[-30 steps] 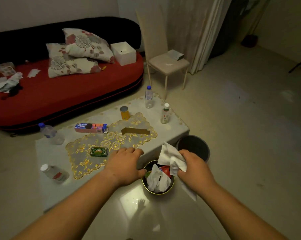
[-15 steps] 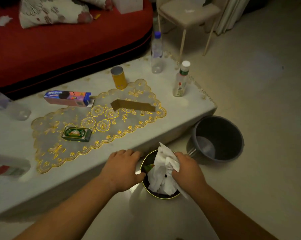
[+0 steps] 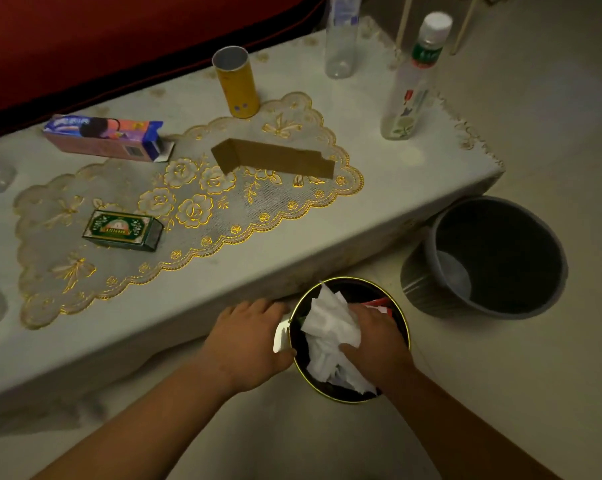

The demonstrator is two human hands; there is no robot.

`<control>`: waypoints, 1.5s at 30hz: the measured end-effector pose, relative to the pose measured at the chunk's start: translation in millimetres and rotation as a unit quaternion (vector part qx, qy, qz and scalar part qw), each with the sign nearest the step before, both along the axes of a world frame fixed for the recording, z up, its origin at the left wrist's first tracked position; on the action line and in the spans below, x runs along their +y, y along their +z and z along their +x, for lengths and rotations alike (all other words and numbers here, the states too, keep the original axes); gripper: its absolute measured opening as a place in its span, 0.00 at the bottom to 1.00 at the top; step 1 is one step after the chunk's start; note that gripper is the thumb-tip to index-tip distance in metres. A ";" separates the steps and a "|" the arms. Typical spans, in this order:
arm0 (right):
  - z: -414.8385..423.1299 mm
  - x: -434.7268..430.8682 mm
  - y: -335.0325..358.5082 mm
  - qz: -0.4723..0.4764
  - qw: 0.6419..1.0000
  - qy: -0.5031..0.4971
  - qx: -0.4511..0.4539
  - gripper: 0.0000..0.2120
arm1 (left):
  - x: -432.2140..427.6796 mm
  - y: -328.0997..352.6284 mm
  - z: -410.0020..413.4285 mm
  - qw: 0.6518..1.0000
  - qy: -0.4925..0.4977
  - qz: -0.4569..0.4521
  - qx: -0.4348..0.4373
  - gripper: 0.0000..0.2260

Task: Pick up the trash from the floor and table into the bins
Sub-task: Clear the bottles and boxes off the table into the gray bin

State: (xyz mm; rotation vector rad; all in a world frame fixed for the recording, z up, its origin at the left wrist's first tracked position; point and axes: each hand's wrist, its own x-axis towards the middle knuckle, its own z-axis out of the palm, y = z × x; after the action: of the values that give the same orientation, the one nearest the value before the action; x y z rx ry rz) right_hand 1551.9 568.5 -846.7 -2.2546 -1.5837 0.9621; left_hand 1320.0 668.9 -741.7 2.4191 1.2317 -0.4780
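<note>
The white tissue (image 3: 327, 323) is clenched in the right grip (image 3: 379, 344) and pressed down inside the gold-rimmed bin (image 3: 348, 278), which stands on the floor. The bin's left side is grasped by the left grip (image 3: 247, 337). A grey bin (image 3: 500, 244) is seen to its right, and the counter (image 3: 396, 188) just behind it.

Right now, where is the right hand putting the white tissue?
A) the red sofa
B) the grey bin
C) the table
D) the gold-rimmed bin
D: the right hand grips the white tissue inside the gold-rimmed bin, which the left hand holds; the grey bin stands apart.
</note>
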 end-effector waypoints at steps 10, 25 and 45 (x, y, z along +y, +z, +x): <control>30.7 -5.9 213.5 0.039 0.999 0.002 -0.031 0.31 | 0.4 158.6 2.0 0.999 0.030 0.018 -0.005 0.29; -58.3 55.5 574.1 0.144 0.966 0.204 -0.064 0.32 | -37.1 498.6 -121.1 0.965 0.209 0.153 -0.041 0.31; -317.8 131.7 625.4 0.161 0.926 0.326 -0.099 0.32 | -43.9 507.0 -354.2 0.915 0.376 0.133 -0.062 0.32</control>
State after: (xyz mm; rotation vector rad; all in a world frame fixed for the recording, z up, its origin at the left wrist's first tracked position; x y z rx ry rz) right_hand 1234.2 700.2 -221.3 -1.6580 -2.4522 0.5325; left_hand 965.8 624.9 -234.7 1.8925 2.1129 0.0799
